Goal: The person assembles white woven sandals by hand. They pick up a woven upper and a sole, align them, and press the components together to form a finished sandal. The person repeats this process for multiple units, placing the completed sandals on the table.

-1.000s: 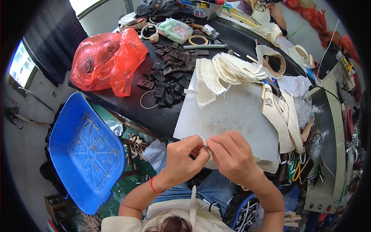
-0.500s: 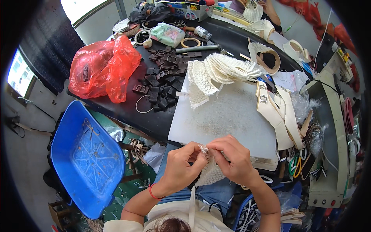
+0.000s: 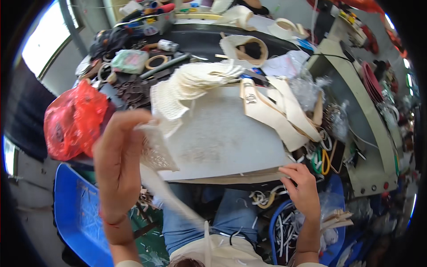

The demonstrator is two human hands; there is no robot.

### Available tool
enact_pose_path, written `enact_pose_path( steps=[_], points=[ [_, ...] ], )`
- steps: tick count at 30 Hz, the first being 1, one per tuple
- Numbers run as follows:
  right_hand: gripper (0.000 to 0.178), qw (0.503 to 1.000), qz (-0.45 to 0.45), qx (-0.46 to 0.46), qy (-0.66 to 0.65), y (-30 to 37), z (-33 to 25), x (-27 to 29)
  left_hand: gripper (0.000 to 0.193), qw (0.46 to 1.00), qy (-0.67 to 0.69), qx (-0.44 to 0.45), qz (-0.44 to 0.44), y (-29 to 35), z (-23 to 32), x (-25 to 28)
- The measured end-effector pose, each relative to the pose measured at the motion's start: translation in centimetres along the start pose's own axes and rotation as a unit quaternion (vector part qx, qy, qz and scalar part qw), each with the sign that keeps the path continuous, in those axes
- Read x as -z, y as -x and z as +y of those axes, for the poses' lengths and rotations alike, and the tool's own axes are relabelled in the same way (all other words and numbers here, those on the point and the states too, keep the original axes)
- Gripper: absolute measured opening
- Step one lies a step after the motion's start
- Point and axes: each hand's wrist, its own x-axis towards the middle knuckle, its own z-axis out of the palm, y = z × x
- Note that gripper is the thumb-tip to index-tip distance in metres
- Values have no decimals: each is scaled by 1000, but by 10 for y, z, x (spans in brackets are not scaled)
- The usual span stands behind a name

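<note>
My left hand [image 3: 119, 164] is raised at the left of the work board, slightly blurred. Its fingers are closed on the top of a cream mesh piece [image 3: 158, 155]. From that piece a long pale strip [image 3: 171, 196] runs down to my lap. Beside the front right corner of the grey-white board [image 3: 222, 138], my right hand [image 3: 303, 189] has its thumb and fingers apart and nothing visible in them. A pile of cream mesh pieces [image 3: 191, 82] lies on the board's far left. Cream straps with a buckle [image 3: 271, 109] lie along its right side.
A red plastic bag [image 3: 73, 120] stands at the left, near dark buckled straps [image 3: 131, 92]. Blue tubs stand low at both sides, the left one [image 3: 66, 209] and the right one [image 3: 275, 231] with scraps. A beige machine [image 3: 356, 93] borders the right. A tape roll [image 3: 156, 61] lies farther back.
My hands have parted. The left has lifted the mesh piece up and leftward; the right has let go and moved right to the board's edge. The whole view has shifted.
</note>
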Motion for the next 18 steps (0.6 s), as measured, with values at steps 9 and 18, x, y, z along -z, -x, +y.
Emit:
enact_pose_path(
  steps=[9, 18],
  points=[
    [34, 969, 221, -57, 99, -115, 85, -2, 30, 762, -181, -371, -500, -36, -30, -184],
    [58, 969, 142, -141, 144, -152, 111, 9, 48, 901, -204, -167, -345, 15, -46, -118]
  ],
)
